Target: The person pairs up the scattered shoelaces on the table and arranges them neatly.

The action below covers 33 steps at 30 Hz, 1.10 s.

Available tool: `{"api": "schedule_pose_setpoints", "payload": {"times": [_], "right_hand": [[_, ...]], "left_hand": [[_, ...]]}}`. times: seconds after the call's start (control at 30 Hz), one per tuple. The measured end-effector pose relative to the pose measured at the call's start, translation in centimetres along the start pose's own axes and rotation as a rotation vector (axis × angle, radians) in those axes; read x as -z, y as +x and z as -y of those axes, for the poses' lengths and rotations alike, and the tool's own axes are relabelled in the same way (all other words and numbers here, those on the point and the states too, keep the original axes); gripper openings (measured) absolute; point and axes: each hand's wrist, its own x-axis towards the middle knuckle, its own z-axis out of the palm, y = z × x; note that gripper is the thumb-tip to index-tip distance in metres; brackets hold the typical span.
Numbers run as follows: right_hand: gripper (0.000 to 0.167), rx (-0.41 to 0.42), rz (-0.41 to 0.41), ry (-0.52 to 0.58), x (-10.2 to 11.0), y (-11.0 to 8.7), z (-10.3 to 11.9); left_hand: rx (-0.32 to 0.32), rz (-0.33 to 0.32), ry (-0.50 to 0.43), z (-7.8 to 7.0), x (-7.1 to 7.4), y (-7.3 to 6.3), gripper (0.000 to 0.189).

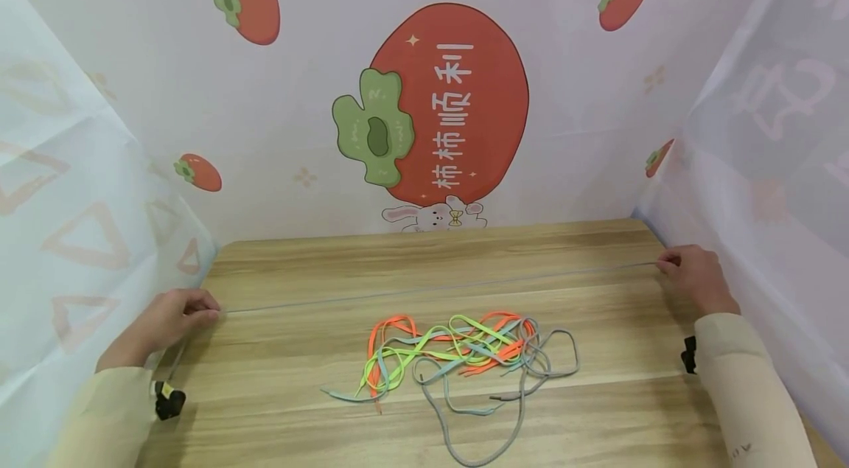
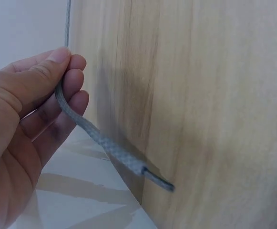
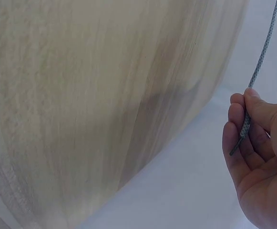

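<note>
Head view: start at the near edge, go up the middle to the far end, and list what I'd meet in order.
Pile of tangled laces → stretched grey lace → back edge of the wooden table → printed backdrop.

Wood-grain table [image 1: 278, 416] before a pale printed backdrop [image 1: 570, 166]
Big red fruit print [image 1: 484, 107] at 12 o'clock, white pink-patterned sheet [image 1: 40, 269] at 9 o'clock, greyish sheet [image 1: 749, 180] at 3 o'clock, table at 6 o'clock
</note>
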Motion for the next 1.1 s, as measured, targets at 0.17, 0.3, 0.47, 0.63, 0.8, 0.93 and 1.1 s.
{"api": "schedule_pose_setpoints", "payload": {"times": [0.17, 0.3, 0.47, 0.63, 0.8, 0.93, 1.1], "right_hand": [[0.011, -0.029, -0.034, -0.009, 0.3, -0.2, -0.2], [0.014, -0.081, -0.019, -0.017, 0.9, -0.5, -0.3], [0.021, -0.170, 0.022, -0.021, 1.6, -0.7, -0.8], [0.023, -0.205, 0.021, -0.032, 2.0, -0.7, -1.5], [0.024, -0.232, 0.016, -0.043, 2.0, -0.6, -2.2], [0.025, -0.252, 0.019, -0.040, 2.0, -0.6, -2.4], [0.026, -0.271, 0.034, -0.039, 2.2, -0.7, -2.4]], "left_hand": [[0.016, -0.001, 0.005, 0.1, 0.2, 0.3, 0.008], [0.029, 0.002, 0.026, -0.1, 0.5, 0.6, 0.008], [0.043, -0.008, 0.061, -0.1, 0.9, 0.8, 0.008], [0.061, -0.014, 0.080, 0.2, 1.0, 0.9, 0.007], [0.099, -0.013, 0.091, 0.7, 1.0, 1.0, 0.007], [0.123, -0.018, 0.109, 1.0, 1.0, 1.1, 0.008], [0.155, -0.030, 0.104, 0.9, 1.2, 1.2, 0.008]]}}
